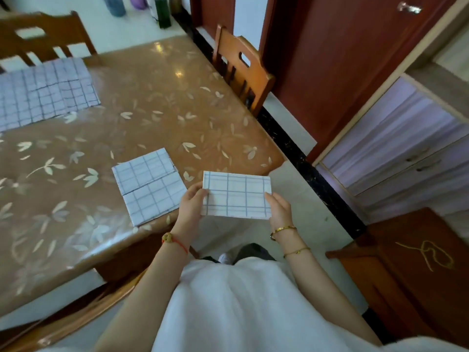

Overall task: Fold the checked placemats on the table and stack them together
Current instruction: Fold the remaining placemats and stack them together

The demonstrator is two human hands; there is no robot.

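I hold a folded checked placemat point(237, 195) flat in the air, just off the table's near right corner. My left hand point(193, 203) grips its left edge and my right hand point(279, 208) grips its right edge. On the table point(157, 97), left of the held one, two folded checked placemats point(149, 185) lie as a stack near the front edge. At the far left of the table several unfolded checked placemats point(43, 94) lie spread and overlapping.
A wooden chair point(241, 67) stands at the table's far right side, another chair point(43, 36) at the far left. A dark red door point(342, 59), a cabinet with drawers point(401, 148) and a wooden stool point(416, 270) stand to the right.
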